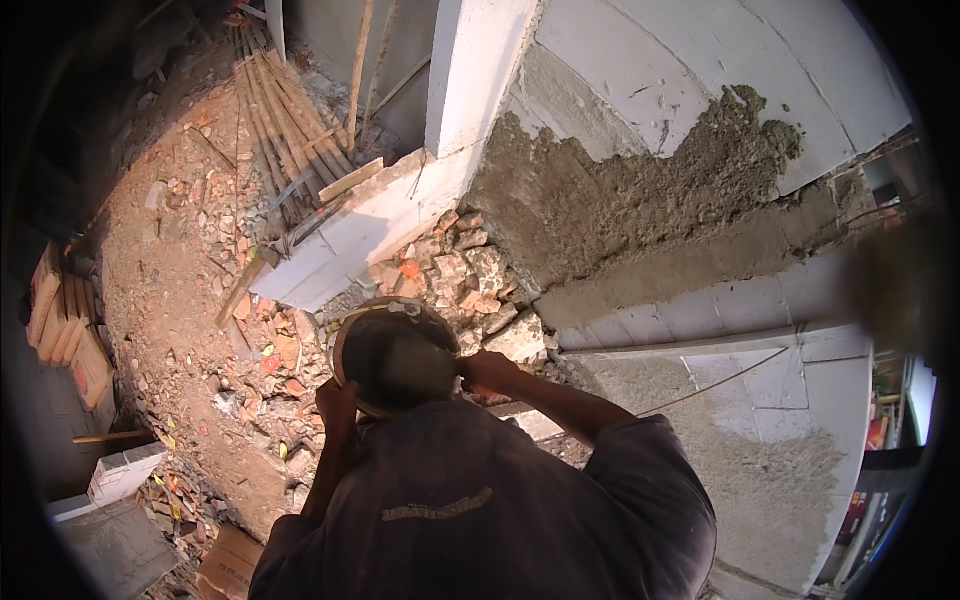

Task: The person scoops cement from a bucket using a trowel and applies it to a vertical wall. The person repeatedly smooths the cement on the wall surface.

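Pale lettering, too blurred to read, crosses the dark shirt (440, 540). The left hand (336, 398) and right hand (488, 372) clamp opposite sides of a round, dark object (400, 360), positioned before the torso. Below lies rubble (480, 280); a brown carton (230, 566) bears small, illegible print. Farther off, poles (285, 130) lie bundled.

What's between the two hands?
In the head view: a round dark object with a paler rim sits between the left hand and right hand.
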A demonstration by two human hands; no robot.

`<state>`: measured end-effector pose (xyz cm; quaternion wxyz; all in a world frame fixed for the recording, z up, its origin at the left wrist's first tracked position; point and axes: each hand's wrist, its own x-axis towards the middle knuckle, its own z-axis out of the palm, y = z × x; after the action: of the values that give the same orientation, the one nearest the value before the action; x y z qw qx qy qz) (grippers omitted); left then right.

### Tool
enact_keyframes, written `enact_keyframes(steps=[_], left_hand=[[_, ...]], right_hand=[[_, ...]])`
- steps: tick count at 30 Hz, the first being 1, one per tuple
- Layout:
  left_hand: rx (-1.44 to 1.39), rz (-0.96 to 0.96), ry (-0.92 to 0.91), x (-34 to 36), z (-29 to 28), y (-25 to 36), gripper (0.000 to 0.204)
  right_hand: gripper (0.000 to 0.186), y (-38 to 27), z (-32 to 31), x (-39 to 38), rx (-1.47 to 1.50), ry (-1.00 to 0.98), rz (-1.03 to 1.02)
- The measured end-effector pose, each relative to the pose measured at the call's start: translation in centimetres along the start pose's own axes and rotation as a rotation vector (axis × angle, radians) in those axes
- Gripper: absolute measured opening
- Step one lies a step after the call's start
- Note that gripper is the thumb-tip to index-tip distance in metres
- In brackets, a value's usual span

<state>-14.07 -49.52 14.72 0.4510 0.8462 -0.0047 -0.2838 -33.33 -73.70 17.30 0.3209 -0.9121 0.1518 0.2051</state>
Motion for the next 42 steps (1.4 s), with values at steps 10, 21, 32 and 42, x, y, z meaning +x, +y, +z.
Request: enact_keyframes(steps=[10,21,32,42], left_hand=[[0.020,-0.013,0.160,3.4,-3.7,-5.1,0.027],[0.180,0.048,0.164,5.4,-4.9,-6.0,0.030],[-0.011,0.194,-0.057,4.3,-2.5,1.6,0.016],[0.033,0.126,-0.088,4.3,-2.9,3.2,0.016]], right_hand=[[0.028,6.1,-20.6,-1.7,0.869,-0.172,0.254],[0.029,4.6,-20.2,-5.8,0.261,0.851,0.330],[0.019,-3.1,4.7,8.9,-0.104,0.148,0.041],[0.036,-3.1,0.6,2.6,0.029,0.147,0.029]])
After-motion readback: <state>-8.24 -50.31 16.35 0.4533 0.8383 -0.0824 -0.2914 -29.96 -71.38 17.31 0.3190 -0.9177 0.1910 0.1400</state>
